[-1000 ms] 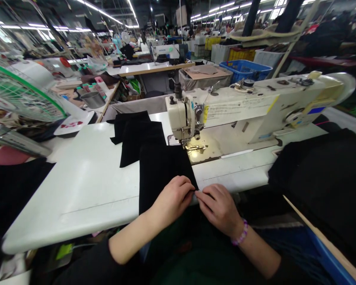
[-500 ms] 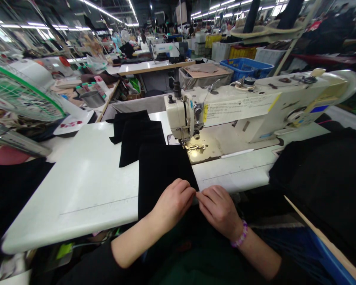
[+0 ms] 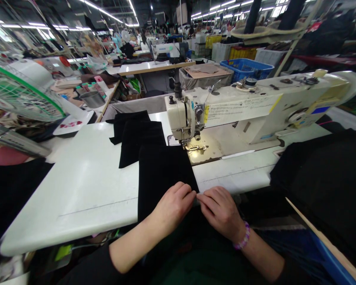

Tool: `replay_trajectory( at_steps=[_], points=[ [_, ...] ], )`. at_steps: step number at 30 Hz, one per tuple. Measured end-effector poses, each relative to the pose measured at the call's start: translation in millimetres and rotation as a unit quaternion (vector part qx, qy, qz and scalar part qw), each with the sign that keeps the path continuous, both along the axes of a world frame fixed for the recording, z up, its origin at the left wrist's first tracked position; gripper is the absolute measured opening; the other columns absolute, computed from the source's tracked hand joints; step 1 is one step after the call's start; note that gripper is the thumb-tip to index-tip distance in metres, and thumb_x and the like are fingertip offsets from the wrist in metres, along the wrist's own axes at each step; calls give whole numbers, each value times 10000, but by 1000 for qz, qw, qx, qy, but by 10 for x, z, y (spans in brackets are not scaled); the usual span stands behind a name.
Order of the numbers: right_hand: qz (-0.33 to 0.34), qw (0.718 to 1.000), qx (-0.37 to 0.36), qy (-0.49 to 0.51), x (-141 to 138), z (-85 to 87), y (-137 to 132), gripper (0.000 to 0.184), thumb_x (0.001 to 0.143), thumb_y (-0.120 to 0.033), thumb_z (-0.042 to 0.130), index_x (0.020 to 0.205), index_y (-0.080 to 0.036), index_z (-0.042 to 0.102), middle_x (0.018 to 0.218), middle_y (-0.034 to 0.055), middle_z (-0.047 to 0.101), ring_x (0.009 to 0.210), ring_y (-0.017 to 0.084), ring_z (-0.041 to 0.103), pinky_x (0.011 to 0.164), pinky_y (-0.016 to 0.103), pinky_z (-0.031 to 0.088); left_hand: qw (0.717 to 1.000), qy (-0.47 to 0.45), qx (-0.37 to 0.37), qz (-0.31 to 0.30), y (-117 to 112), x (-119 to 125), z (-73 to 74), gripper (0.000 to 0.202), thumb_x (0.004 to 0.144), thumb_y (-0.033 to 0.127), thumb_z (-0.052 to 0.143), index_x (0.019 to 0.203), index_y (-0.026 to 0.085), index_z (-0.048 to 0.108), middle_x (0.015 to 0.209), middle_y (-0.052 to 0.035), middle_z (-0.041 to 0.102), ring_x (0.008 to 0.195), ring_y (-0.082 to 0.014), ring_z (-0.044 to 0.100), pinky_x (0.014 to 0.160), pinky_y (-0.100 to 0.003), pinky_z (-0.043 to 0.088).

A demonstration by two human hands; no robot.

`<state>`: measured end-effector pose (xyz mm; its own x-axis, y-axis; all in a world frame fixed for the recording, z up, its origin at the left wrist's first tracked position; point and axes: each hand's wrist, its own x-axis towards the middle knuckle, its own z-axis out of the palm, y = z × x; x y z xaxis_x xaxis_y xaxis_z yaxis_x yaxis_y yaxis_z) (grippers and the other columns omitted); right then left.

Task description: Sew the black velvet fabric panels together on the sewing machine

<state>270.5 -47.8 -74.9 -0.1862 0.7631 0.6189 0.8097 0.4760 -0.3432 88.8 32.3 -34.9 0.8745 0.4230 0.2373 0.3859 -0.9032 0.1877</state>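
Observation:
A black fabric piece (image 3: 166, 170) lies over the front of the white sewing table, its far edge at the presser foot of the sewing machine (image 3: 192, 118). My left hand (image 3: 175, 204) is closed in a pinch on its right edge near the table front. Fingertip to fingertip with it, my right hand (image 3: 221, 211) pinches the same edge, a beaded bracelet on its wrist. Both hands hide the exact grip. Behind this piece, further black fabric pieces (image 3: 142, 138) overlap in a row running toward the back left.
A white tool like a pen (image 3: 239, 154) lies beside the machine bed. More black cloth (image 3: 323, 190) is heaped at the right. A green-rimmed fan (image 3: 23, 91) and a metal cup (image 3: 92, 99) stand at the left. A blue basket (image 3: 246, 68) sits behind the machine.
Almost nothing differs. Both hands keep their pinch at the fabric edge, and the view has shifted very slightly.

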Motion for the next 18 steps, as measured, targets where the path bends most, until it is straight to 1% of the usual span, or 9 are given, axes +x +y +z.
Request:
replay_trajectory(
  at_steps=[3,6,8,12,15,18],
  points=[
    [-5,1000,-15,-4,29,37,24,218,992,-134,491,1082,-153,689,897,88,659,836,228,587,745,401,482,1000,-16,12,-17,7,-26,9,178,997,167,480,1015,127,653,1029,-103,667,916,-227,598,784,-356,574],
    [8,999,-32,-33,58,87,66,214,989,-149,482,1034,-163,690,903,88,654,852,235,578,756,410,493,998,-32,26,-48,19,-73,-12,230,1007,149,443,1114,103,641,1130,-127,680,1030,-239,617,881,-362,587],
    [28,998,-33,-37,74,117,101,208,983,-132,478,1030,-160,679,934,93,660,898,241,576,800,416,503,998,-19,27,-62,41,-97,-36,247,1005,136,438,1150,93,633,1135,-128,688,1039,-239,625,892,-358,592],
    [56,997,-26,-35,92,158,212,204,983,-109,477,1059,-159,660,998,98,675,973,251,571,882,431,497,998,5,18,-66,150,-104,-76,237,982,112,459,1140,117,636,1101,-120,690,1023,-242,634,856,-367,603],
    [59,997,-31,-32,93,185,351,199,988,-120,484,1073,-158,659,989,91,679,970,252,570,890,434,491,998,10,1,-65,290,-91,-92,234,966,110,481,1141,154,629,1088,-104,675,1042,-236,628,884,-366,587],
    [50,997,-35,-38,88,215,515,189,988,-138,494,1055,-164,670,960,85,672,951,246,565,885,433,493,998,14,0,-61,460,-77,-106,216,963,111,487,1117,165,630,1067,-94,664,1038,-226,624,893,-355,575]
  ],
)
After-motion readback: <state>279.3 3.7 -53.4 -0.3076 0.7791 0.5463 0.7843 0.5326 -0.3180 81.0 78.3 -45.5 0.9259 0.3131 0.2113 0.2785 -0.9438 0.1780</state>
